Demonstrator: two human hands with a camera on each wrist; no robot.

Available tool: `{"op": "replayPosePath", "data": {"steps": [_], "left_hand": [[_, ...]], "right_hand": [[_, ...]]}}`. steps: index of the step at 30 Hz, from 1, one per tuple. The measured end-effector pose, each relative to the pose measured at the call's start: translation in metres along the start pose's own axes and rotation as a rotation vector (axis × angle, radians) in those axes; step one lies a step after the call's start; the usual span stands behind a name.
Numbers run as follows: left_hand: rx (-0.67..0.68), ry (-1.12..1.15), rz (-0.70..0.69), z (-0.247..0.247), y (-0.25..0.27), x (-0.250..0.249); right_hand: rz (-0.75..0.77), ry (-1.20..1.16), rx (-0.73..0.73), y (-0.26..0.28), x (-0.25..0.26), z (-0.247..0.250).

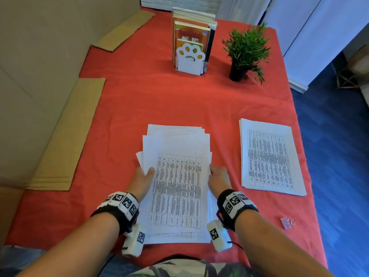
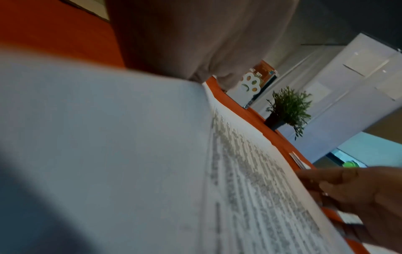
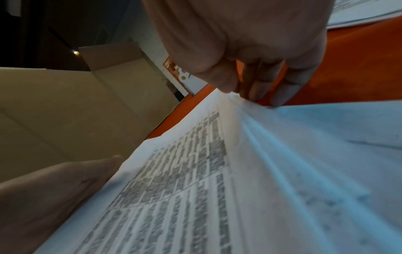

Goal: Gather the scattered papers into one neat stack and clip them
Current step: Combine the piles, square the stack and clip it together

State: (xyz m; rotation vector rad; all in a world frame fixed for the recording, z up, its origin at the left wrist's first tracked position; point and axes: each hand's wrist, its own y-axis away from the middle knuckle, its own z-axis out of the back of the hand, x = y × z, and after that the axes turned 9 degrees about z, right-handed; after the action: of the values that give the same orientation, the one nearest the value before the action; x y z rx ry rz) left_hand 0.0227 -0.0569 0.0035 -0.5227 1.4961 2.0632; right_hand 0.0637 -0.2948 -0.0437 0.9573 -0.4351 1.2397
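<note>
An untidy pile of printed papers (image 1: 175,186) lies on the red tablecloth (image 1: 159,104) in front of me, its sheets fanned out at the far end. My left hand (image 1: 146,173) grips its left edge with the thumb on top. My right hand (image 1: 214,172) pinches the right edge, thumb and fingers meeting on the sheets in the right wrist view (image 3: 256,92). The left wrist view shows the lifted sheets (image 2: 250,171) close up. A second, squarer stack of papers (image 1: 269,156) lies apart at the right. A small pink binder clip (image 1: 286,222) sits near the table's front right edge.
A paw-shaped white bookend with books (image 1: 191,47) and a potted green plant (image 1: 245,48) stand at the back. Flat cardboard pieces (image 1: 67,136) lie along the left side beside a cardboard wall. The table's right edge drops to a blue floor (image 1: 339,176).
</note>
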Motion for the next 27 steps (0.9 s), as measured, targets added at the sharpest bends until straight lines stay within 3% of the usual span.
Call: {"op": "replayPosePath", "data": {"steps": [3,6,10,13,18,21,24,27], "left_hand": [[-0.059,-0.13,-0.095,-0.003,0.002,0.005],[-0.081,-0.137,-0.201,0.0,0.008,0.003],[0.023,0.068,-0.282,0.012,0.018,-0.005],[0.017,0.164,-0.335,0.013,0.027,-0.024],[-0.118,0.283,-0.609,-0.001,0.057,-0.074],[-0.153,0.316,-0.712,-0.006,0.066,-0.087],[-0.1,0.352,-0.721,-0.004,0.063,-0.081],[-0.003,0.29,-0.704,0.003,0.061,-0.072]], "right_hand": [[0.005,0.06,0.065,-0.002,0.003,0.004],[-0.012,0.117,0.041,0.001,0.002,0.015],[0.02,-0.441,0.005,0.015,0.013,0.035],[0.176,-0.596,-0.01,0.026,0.042,0.051],[0.417,-0.478,-0.267,0.038,0.091,0.073],[0.511,-0.601,-0.345,0.049,0.104,0.08],[0.456,-0.732,-0.364,0.052,0.091,0.085],[0.347,-0.703,-0.342,0.054,0.073,0.091]]}}
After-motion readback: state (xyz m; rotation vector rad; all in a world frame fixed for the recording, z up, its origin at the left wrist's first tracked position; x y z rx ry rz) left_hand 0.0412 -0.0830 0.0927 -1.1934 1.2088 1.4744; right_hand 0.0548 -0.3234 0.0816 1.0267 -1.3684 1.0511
